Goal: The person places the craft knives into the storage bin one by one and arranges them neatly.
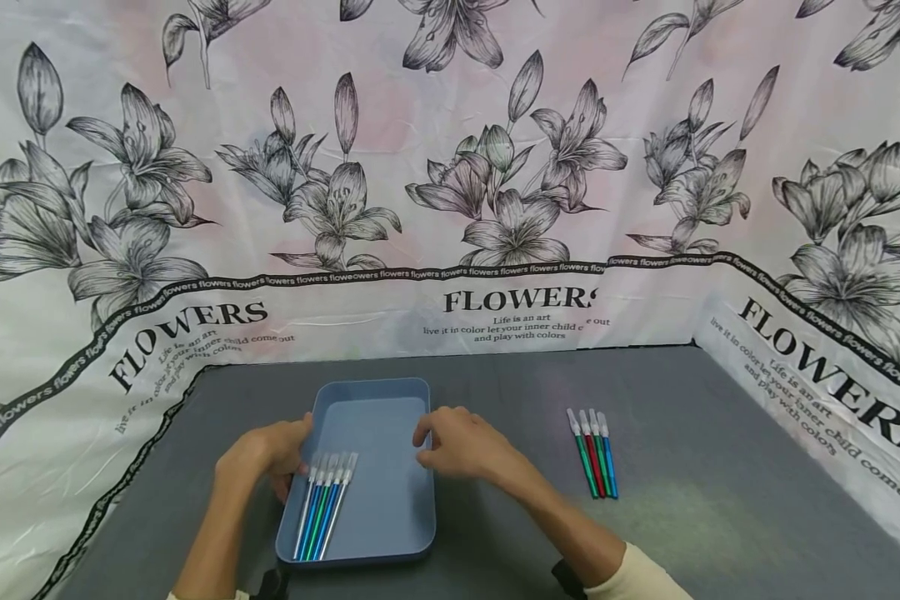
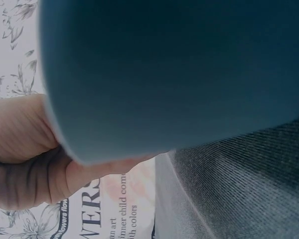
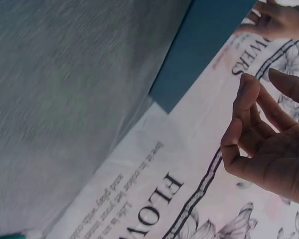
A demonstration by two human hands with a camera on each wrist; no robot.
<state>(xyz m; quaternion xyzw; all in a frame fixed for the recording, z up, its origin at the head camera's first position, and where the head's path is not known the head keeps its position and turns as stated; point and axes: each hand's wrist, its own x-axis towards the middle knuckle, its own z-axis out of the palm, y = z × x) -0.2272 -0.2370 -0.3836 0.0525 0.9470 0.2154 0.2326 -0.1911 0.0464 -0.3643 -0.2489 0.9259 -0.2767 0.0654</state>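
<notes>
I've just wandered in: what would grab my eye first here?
Most likely the flower-printed cloth behind the grey table. Next, the blue-grey tray, gripped at its left by the left hand, with slim pens in its near-left part. Then four bright pens lying together, right of the tray.

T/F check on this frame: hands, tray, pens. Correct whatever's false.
1. The left hand grips the tray. True.
2. Four pens lie on the gray table to the right of the tray. True.
3. The pens inside the tray lie along its right side. False: they lie along its left side.
4. A red pen is among the four outside the tray. True.
5. The right hand holds that red pen. False: it holds nothing and is near the tray's right edge.
</notes>
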